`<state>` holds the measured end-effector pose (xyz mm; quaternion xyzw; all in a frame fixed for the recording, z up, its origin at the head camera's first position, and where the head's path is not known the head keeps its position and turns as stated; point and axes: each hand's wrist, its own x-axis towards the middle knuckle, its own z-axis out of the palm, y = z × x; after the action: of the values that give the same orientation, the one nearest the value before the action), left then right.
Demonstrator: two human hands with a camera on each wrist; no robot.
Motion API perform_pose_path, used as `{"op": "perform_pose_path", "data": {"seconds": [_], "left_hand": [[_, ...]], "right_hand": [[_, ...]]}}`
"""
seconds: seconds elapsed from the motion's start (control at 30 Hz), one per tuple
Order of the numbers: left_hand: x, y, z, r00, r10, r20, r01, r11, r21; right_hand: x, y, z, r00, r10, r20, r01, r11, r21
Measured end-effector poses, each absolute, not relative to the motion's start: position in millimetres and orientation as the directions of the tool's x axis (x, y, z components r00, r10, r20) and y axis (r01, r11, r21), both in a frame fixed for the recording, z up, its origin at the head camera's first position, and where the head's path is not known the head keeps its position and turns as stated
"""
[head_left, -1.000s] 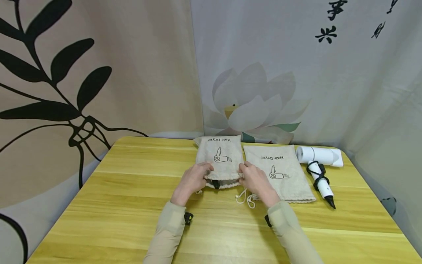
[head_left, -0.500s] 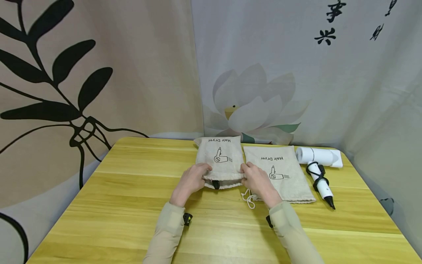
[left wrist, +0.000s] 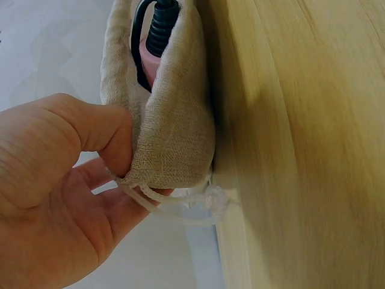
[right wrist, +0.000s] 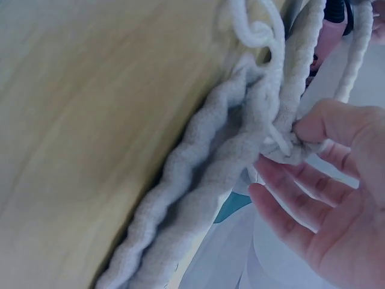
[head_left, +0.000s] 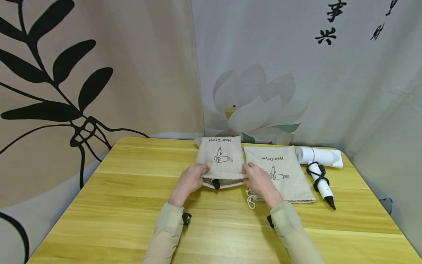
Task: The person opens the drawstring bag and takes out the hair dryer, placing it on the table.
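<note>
Holding a beige woven-cloth drawstring bag (head_left: 221, 152) by its mouth

Bag lies flat on the yellow wooden table (head_left: 132, 183), mouth parted and facing the person. Inside, a pink item (left wrist: 149, 64) with a black ribbed sleeve (left wrist: 161, 30) shows at the opening; the rest is hidden.

Left hand (head_left: 190, 179): thumb and fingers pinch the left corner of the mouth. Right hand (head_left: 258, 179): thumb and forefinger pinch the right corner, other fingers loosely spread.

Handling (judged): cloth soft, limp, light, unlikely to slip; the contents look stiffer and heavier, may shift. Best grip: the thick hemmed corners.

Edges: bag's far end reaches the table's far edge. Just beside it, right: a second beige printed cloth bag (head_left: 293, 187), then a white cylindrical appliance (head_left: 316, 156) and a slim white tool wrapped in black cord (head_left: 325, 189). Freer room seems leftward and toward the person.
</note>
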<state>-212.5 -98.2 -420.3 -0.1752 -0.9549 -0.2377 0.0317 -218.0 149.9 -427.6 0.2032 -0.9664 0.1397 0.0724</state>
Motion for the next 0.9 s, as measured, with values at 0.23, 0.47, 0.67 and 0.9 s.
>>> {"op": "perform_pose_path", "data": {"seconds": [0.23, 0.47, 0.67, 0.9], "left_hand": [[-214.7, -100.1, -420.6, -0.946, 0.302, 0.117, 0.321, 0.835, 0.446], [-214.9, -102.8, -419.4, -0.947, 0.303, 0.106, 0.317, 0.833, 0.454], [-214.9, -104.5, -419.1, -0.949, 0.302, 0.092, 0.309, 0.832, 0.460], [-212.7, -104.8, -418.3, -0.954, 0.287, 0.089, 0.293, 0.823, 0.487]], "right_hand": [[-217.1, 152.7, -428.7, -0.907, -0.374, 0.192, -0.414, 0.875, -0.251], [-217.1, 155.9, -430.5, -0.904, -0.381, 0.192, -0.422, 0.867, -0.267], [-218.1, 157.1, -432.2, -0.902, -0.389, 0.187, -0.427, 0.864, -0.266], [-216.5, 153.1, -431.6, -0.903, -0.397, 0.162, -0.428, 0.862, -0.271]]}}
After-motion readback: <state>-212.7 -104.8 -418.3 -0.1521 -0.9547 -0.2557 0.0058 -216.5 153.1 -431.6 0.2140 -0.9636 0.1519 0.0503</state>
